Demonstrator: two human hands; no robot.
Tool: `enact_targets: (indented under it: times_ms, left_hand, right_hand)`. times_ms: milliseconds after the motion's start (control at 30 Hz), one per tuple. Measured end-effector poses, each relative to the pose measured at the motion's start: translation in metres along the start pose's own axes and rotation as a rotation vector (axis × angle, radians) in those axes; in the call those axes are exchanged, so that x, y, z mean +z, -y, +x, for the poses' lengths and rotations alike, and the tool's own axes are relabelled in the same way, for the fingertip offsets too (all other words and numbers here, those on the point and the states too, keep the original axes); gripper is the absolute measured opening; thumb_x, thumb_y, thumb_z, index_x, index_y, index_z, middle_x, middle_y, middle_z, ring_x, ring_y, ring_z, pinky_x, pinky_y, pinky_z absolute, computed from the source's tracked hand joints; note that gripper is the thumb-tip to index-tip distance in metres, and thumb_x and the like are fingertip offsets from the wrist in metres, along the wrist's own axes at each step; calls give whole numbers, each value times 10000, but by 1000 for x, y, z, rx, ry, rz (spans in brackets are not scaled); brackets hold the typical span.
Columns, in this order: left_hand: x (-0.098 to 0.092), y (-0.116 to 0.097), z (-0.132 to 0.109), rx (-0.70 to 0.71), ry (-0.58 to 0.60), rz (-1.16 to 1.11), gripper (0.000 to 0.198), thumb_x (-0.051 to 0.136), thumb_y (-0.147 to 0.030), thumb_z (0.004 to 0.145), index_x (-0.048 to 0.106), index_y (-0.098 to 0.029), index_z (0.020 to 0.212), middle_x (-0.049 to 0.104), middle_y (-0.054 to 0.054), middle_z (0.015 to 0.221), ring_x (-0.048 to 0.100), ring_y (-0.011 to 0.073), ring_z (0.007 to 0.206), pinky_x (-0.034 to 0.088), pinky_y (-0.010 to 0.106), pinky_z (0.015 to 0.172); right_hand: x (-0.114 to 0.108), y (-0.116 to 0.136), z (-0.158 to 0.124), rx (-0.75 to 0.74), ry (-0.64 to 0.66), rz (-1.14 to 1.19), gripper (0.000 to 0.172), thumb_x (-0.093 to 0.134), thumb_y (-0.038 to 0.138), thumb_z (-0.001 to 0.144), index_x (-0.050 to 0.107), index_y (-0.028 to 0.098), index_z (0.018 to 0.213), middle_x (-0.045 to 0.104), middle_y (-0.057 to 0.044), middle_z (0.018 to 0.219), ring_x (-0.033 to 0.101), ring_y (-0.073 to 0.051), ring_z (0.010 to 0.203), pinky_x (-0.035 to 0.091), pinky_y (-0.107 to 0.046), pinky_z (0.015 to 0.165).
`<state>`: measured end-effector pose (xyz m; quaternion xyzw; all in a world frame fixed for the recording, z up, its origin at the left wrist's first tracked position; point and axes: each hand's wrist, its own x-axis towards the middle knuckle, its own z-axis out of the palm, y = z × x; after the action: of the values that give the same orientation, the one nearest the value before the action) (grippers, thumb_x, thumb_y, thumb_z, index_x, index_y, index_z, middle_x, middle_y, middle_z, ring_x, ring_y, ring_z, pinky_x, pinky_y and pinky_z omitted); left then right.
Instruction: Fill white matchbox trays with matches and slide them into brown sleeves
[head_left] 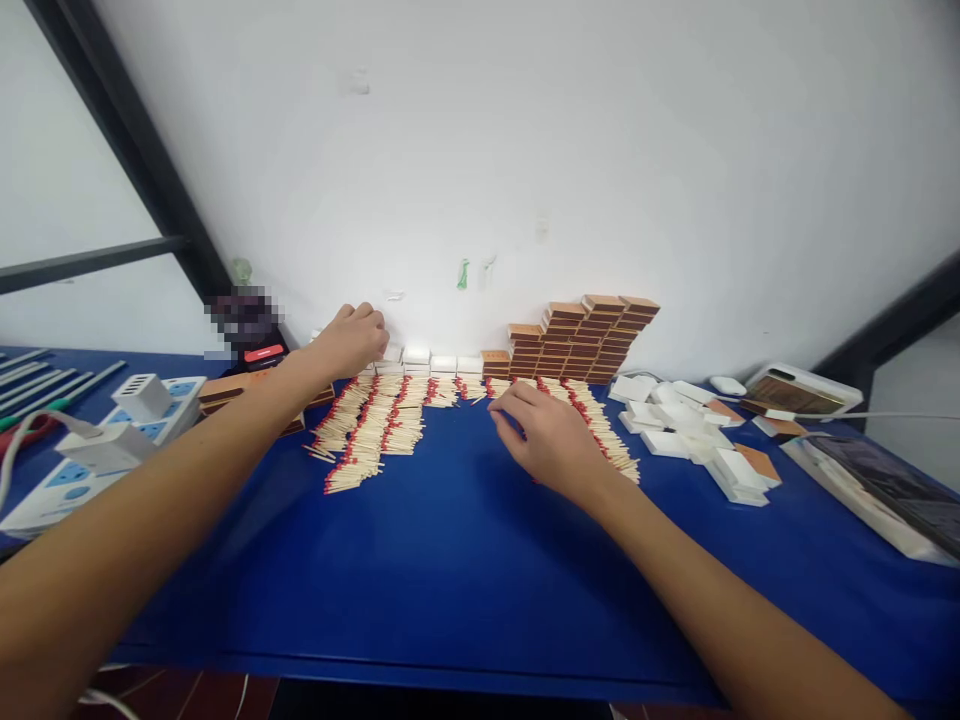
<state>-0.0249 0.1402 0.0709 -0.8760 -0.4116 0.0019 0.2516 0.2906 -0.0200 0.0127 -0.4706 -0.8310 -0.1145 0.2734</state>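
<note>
Rows of red-tipped matches (375, 425) lie in small piles across the blue table (450, 560). My left hand (351, 340) reaches to the far side, fingers curled over the white inner trays (427, 360) lined along the wall; what it holds is hidden. Resting palm down on the matches (600, 420) near the middle is my right hand (544, 432), its fingers bent and touching the sticks. A stepped stack of brown matchboxes (581, 340) stands against the wall behind it.
Loose white trays and box sleeves (701, 435) lie at the right, with a tablet (892, 490) and a white box (799, 392) beyond. Power strips with a charger (112, 435) and tools (37, 385) sit at the left. A dark device (259, 350) stands near the wall.
</note>
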Motion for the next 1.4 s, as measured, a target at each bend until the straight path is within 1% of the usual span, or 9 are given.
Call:
enact_targets:
  times_ms: [367, 567, 733, 833, 933, 1033, 1133, 1233, 1400]
  left_hand:
    - [-10, 8, -2, -4, 66, 41, 110, 655, -222, 945, 758, -182, 948, 678, 167, 1158, 521, 333, 1195, 393, 423, 946]
    - [-8, 7, -4, -35, 88, -10, 158, 613, -183, 929, 761, -192, 874, 697, 152, 1150, 528, 318, 1191, 403, 420, 952]
    - [-28, 7, -6, -59, 66, -70, 198, 537, -209, 955, 729, -164, 934, 717, 158, 1162, 557, 330, 1190, 437, 436, 941]
    - [-47, -12, -18, -37, 6, -127, 233, 485, -253, 1001, 704, -181, 1034, 723, 128, 1120, 561, 316, 1216, 449, 423, 953]
    - [-59, -57, -41, 92, -120, -355, 207, 516, -293, 1012, 691, -182, 1004, 707, 107, 1014, 613, 275, 1048, 468, 403, 922]
    - [-58, -109, -68, 274, -145, -506, 162, 534, -267, 1019, 667, -181, 982, 689, 93, 998, 610, 259, 1016, 480, 399, 923]
    - [-47, -145, -89, 328, -182, -643, 189, 583, -257, 1004, 655, -181, 1161, 684, 90, 1056, 617, 253, 1040, 501, 395, 947]
    - [-34, -158, -100, 321, -199, -734, 260, 623, -281, 985, 644, -196, 1229, 681, 84, 1061, 626, 261, 1072, 512, 401, 972]
    - [-24, -153, -105, 233, -199, -866, 322, 686, -277, 931, 669, -203, 1243, 684, 71, 1028, 635, 255, 1047, 531, 395, 943]
  right_hand:
    - [3, -23, 3, 89, 32, -25, 196, 539, 193, 1030, 731, 194, 986, 727, -69, 969, 674, -216, 845, 425, -330, 714]
    - [-5, -30, 5, 155, 50, -34, 196, 541, 194, 1021, 728, 190, 965, 738, -67, 979, 662, -203, 803, 412, -331, 702]
    - [-11, -45, 6, 228, 33, -82, 204, 543, 223, 1018, 735, 181, 965, 746, -95, 972, 664, -244, 855, 420, -349, 716]
    - [-8, -51, 7, 198, 70, -70, 207, 547, 216, 1009, 739, 178, 942, 742, -112, 977, 660, -277, 956, 447, -365, 790]
    - [-5, -53, 8, 169, 110, -28, 201, 561, 229, 1006, 742, 181, 931, 734, -114, 965, 649, -287, 979, 461, -381, 826]
    - [-4, -54, 9, 184, 104, 12, 189, 576, 236, 1000, 740, 188, 921, 731, -106, 952, 650, -280, 967, 470, -386, 833]
    - [-2, -51, 15, 187, 131, 80, 145, 616, 222, 977, 740, 201, 907, 739, -86, 945, 664, -260, 939, 474, -373, 833]
    - [4, -42, 29, 132, 227, 200, 80, 671, 199, 942, 744, 211, 912, 750, -61, 950, 677, -229, 910, 478, -341, 814]
    - [26, -25, 66, 63, 294, 274, 70, 706, 187, 923, 763, 202, 962, 759, -62, 964, 673, -208, 891, 464, -312, 782]
